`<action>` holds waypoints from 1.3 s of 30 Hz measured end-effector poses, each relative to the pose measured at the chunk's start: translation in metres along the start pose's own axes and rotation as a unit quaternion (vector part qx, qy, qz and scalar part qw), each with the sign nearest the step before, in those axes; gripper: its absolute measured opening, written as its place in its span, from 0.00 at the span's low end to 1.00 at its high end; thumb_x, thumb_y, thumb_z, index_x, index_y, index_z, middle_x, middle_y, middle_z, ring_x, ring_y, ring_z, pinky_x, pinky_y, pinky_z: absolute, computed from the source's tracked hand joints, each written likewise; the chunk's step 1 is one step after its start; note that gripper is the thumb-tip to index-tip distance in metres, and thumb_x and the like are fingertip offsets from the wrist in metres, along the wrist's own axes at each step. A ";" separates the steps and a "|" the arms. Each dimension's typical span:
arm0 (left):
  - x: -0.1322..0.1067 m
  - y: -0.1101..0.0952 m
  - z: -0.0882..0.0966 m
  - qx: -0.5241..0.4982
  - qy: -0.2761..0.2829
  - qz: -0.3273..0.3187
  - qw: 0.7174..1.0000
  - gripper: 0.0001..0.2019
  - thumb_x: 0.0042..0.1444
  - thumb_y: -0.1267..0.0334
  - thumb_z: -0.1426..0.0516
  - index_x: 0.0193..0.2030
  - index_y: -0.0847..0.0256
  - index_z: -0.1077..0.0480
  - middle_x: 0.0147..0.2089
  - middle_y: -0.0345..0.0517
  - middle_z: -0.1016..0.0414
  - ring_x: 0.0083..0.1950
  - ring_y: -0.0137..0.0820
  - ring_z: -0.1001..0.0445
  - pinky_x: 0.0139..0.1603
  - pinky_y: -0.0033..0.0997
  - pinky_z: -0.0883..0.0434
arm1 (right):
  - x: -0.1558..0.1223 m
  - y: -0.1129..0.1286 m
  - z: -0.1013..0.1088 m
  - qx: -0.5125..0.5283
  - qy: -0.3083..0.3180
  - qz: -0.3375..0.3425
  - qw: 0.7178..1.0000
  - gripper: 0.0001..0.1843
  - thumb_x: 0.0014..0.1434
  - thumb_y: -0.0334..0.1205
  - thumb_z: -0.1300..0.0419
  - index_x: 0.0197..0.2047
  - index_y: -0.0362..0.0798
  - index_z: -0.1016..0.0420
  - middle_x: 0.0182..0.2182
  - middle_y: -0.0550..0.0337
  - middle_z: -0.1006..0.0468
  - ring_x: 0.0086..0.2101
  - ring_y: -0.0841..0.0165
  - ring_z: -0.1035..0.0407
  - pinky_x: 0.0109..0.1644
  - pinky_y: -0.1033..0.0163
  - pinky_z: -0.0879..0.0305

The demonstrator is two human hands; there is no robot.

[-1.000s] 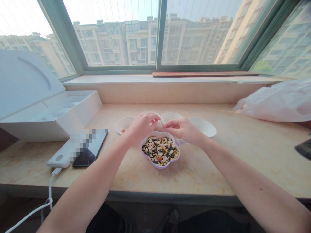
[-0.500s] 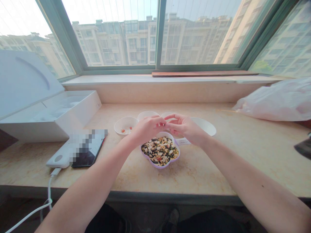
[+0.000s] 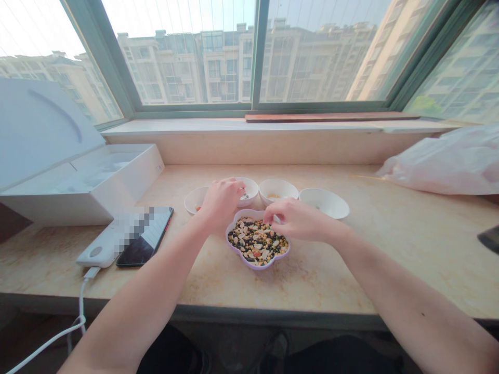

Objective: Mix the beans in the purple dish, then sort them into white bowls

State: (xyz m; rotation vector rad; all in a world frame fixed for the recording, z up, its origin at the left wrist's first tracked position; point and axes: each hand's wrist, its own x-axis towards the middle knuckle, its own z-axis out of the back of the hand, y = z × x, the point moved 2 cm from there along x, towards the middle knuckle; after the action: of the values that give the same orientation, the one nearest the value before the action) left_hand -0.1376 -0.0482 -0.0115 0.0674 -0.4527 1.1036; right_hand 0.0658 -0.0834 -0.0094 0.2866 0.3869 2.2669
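Okay, head view: left hand (image 3: 222, 202) curled, fingertips over the rim of a small white bowl (image 3: 251, 186), grip unclear. Right hand (image 3: 298, 219) pinched in at the lilac flower-shaped dish (image 3: 244, 258) of mixed beans (image 3: 255, 241); can't tell if a bean is held. Dish sits mid-desk (image 3: 312, 280), just in front of a row of white bowls (image 3: 278, 189), small amounts showing inside.
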 end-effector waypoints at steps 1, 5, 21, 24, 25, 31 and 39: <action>0.000 0.002 -0.002 0.014 0.012 0.001 1.000 0.14 0.68 0.67 0.48 0.47 0.60 0.20 0.48 0.51 0.18 0.47 0.39 0.21 0.50 0.37 0.30 | -0.001 0.000 0.001 -0.028 0.005 0.001 1.000 0.12 0.55 0.29 0.42 0.37 0.49 0.17 0.34 0.58 0.16 0.35 0.65 0.26 0.39 0.62 0.37; 0.000 0.005 -0.007 0.045 0.022 0.018 0.999 0.16 0.70 0.66 0.49 0.59 0.61 0.26 0.56 0.55 0.21 0.55 0.43 0.23 0.54 0.41 0.31 | -0.005 -0.001 0.003 -0.137 0.029 -0.002 0.990 0.13 0.55 0.28 0.43 0.37 0.50 0.18 0.38 0.54 0.16 0.40 0.59 0.24 0.39 0.60 0.38; -0.001 -0.018 0.000 -0.066 0.006 -0.072 0.995 0.12 0.67 0.67 0.46 0.50 0.60 0.22 0.51 0.50 0.19 0.51 0.38 0.21 0.55 0.38 0.27 | -0.011 0.013 -0.006 -0.186 0.048 0.005 0.981 0.17 0.55 0.25 0.45 0.42 0.48 0.20 0.36 0.51 0.17 0.38 0.58 0.22 0.38 0.60 0.35; -0.004 -0.025 0.000 -0.088 0.040 -0.112 0.989 0.12 0.67 0.69 0.47 0.46 0.59 0.20 0.45 0.48 0.18 0.46 0.36 0.21 0.50 0.34 0.26 | -0.011 0.013 -0.007 -0.161 0.053 0.009 0.985 0.22 0.55 0.24 0.46 0.48 0.48 0.20 0.38 0.50 0.16 0.38 0.58 0.22 0.38 0.60 0.35; -0.005 -0.026 0.001 -0.094 0.049 -0.119 0.987 0.12 0.66 0.70 0.46 0.45 0.59 0.20 0.44 0.47 0.18 0.45 0.35 0.21 0.48 0.34 0.26 | -0.010 0.013 -0.007 -0.155 0.054 0.010 0.986 0.23 0.55 0.24 0.47 0.49 0.48 0.21 0.38 0.50 0.16 0.38 0.57 0.22 0.38 0.59 0.35; -0.008 -0.029 0.003 -0.111 0.062 -0.125 0.984 0.12 0.66 0.71 0.46 0.45 0.58 0.20 0.41 0.47 0.18 0.42 0.35 0.21 0.47 0.34 0.26 | -0.008 0.005 -0.011 -0.146 0.061 0.006 0.987 0.25 0.56 0.25 0.47 0.53 0.50 0.21 0.38 0.52 0.16 0.40 0.58 0.22 0.40 0.60 0.33; -0.006 -0.025 0.002 -0.097 0.060 -0.114 0.987 0.13 0.66 0.70 0.46 0.48 0.58 0.20 0.45 0.48 0.17 0.45 0.36 0.20 0.48 0.34 0.25 | -0.010 0.001 -0.013 -0.112 0.044 0.001 0.993 0.23 0.61 0.26 0.47 0.54 0.52 0.21 0.41 0.53 0.16 0.40 0.59 0.22 0.41 0.60 0.32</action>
State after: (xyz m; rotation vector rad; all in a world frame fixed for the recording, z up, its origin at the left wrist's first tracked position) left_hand -0.1186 -0.0656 -0.0083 -0.1153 -0.4317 0.8295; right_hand 0.0674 -0.0942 -0.0213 0.0706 0.1737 2.3056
